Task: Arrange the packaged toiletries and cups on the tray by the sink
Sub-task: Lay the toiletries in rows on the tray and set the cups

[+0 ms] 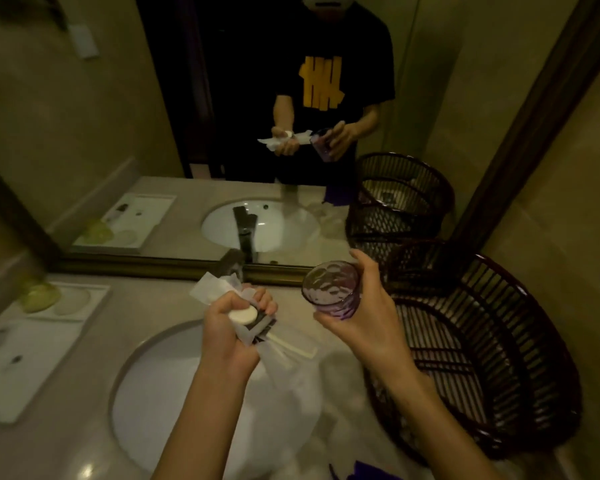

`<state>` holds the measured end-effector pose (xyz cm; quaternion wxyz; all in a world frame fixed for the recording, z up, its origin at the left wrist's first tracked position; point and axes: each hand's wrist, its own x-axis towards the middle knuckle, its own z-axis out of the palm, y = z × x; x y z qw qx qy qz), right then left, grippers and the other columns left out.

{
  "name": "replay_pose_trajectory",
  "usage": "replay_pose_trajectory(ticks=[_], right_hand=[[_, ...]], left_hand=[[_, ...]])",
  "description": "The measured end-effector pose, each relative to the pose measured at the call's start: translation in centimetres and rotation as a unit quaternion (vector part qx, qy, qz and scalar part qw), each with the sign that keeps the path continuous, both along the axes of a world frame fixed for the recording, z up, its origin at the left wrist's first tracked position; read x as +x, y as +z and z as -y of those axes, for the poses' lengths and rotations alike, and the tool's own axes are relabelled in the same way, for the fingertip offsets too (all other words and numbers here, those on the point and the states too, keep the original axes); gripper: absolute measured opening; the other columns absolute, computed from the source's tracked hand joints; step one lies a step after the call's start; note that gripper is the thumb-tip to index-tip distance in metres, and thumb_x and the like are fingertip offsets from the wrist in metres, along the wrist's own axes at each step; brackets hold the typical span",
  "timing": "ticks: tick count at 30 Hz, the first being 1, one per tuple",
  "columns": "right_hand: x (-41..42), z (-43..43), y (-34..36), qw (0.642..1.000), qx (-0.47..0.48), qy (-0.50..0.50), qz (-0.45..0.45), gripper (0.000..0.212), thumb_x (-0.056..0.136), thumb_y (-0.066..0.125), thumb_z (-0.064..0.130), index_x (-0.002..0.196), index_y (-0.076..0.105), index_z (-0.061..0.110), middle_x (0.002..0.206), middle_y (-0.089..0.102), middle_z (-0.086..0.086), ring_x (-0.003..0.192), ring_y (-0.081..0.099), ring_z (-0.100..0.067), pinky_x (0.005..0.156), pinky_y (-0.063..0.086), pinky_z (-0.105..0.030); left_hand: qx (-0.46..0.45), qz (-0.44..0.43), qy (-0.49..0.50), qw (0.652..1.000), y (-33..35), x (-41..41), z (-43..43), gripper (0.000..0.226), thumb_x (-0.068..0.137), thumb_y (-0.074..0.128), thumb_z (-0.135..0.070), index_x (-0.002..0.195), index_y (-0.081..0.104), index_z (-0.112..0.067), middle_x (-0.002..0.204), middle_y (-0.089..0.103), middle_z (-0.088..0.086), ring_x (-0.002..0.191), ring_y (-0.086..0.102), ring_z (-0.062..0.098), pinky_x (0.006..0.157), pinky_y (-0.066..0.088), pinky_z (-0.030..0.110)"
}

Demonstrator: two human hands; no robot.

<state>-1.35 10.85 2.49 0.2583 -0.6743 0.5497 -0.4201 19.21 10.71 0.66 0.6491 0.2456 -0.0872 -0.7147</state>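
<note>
My left hand is shut on a bundle of packaged toiletries: a round white soap, white sachets and a dark packet, held above the sink. A purple textured glass cup is gripped upright by my right hand, over the counter between the sink and the basket. The white tray lies at the left on the counter, with a yellow-green glass cup at its far end and small dark items on it.
A dark slatted basket stands at the right against the wall. The dark faucet rises behind the sink under the mirror. A purple cloth hangs at the counter's front edge.
</note>
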Motion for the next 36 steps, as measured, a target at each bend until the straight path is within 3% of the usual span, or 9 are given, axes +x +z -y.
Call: replay_pose_trajectory(ticks=[4,10,16,20,23,29,32,36], right_hand=[[9.6,-2.5,-1.3,0.999,-0.007,0.022,0.029,0.099,0.061,0.093,0.035,0.143,0.037,0.039,0.126,0.058,0.02,0.113,0.057,0.008,0.088,0.045,-0.002],[24.0,-6.5,-4.4,0.994,0.029,0.063,0.083,0.087,0.062,0.093,0.029,0.135,0.047,0.035,0.128,0.06,0.016,0.116,0.06,-0.001,0.092,0.058,-0.028],[35.0,-8.0,-7.2,0.989,0.081,0.093,0.079,0.083,0.059,0.089,0.044,0.131,0.047,0.043,0.122,0.056,0.031,0.114,0.056,0.006,0.091,0.059,-0.03],[41.1,-6.4,-8.9,0.984,0.101,0.126,0.068,0.084,0.06,0.091,0.043,0.131,0.047,0.043,0.122,0.053,0.034,0.117,0.055,0.003,0.092,0.058,-0.033],[44.9,-3.9,-10.1,0.982,0.107,0.141,0.068,0.087,0.058,0.09,0.047,0.133,0.046,0.04,0.123,0.053,0.032,0.116,0.053,0.008,0.092,0.057,-0.027],[50.8,2.7,-12.3,0.978,0.125,0.151,0.07,0.089,0.062,0.093,0.03,0.136,0.044,0.036,0.123,0.055,0.023,0.112,0.052,0.015,0.087,0.047,-0.006],[54.1,6.9,-13.4,0.976,0.14,0.145,0.08,0.087,0.063,0.093,0.027,0.136,0.045,0.032,0.121,0.059,0.018,0.105,0.059,0.006,0.085,0.047,-0.006],[58.0,11.5,-15.1,0.978,0.152,0.124,0.065,0.087,0.062,0.092,0.018,0.134,0.045,0.021,0.122,0.064,0.003,0.109,0.064,-0.014,0.089,0.053,-0.023]], left_hand=[[-0.016,0.0,0.02,1.0,0.1,9.4,-3.1,0.013,0.061,0.042,-0.003,0.063,0.041,-0.015,0.066,0.04,0.006,0.054,0.045,0.021,0.057,0.043,0.03],[0.015,0.038,0.088,0.995,-0.6,23.9,-9.1,0.021,0.064,0.037,-0.001,0.073,0.03,-0.019,0.071,0.033,0.004,0.063,0.03,0.019,0.064,0.027,0.03],[0.063,0.046,0.154,0.985,-2.0,34.8,-13.4,0.022,0.066,0.033,-0.001,0.073,0.027,-0.021,0.072,0.028,0.003,0.063,0.027,0.019,0.063,0.023,0.031],[0.079,0.036,0.19,0.978,-3.2,39.8,-13.5,0.023,0.064,0.035,-0.001,0.074,0.028,-0.02,0.071,0.03,0.003,0.062,0.028,0.019,0.061,0.026,0.031],[0.086,0.023,0.215,0.973,-3.9,42.7,-12.2,0.022,0.063,0.036,-0.001,0.073,0.031,-0.02,0.07,0.031,0.003,0.06,0.031,0.019,0.06,0.027,0.03],[0.099,0.013,0.217,0.971,-4.1,46.7,-8.1,0.019,0.061,0.036,-0.002,0.069,0.034,-0.019,0.066,0.032,0.003,0.056,0.032,0.018,0.053,0.034,0.028],[0.108,0.033,0.222,0.969,-4.1,49.1,-5.3,0.017,0.058,0.04,-0.004,0.068,0.037,-0.017,0.065,0.036,0.004,0.054,0.038,0.019,0.053,0.037,0.028],[0.116,0.034,0.226,0.967,-3.2,50.9,-1.9,0.018,0.057,0.04,-0.004,0.069,0.036,-0.017,0.066,0.034,0.005,0.057,0.037,0.019,0.056,0.035,0.029]])
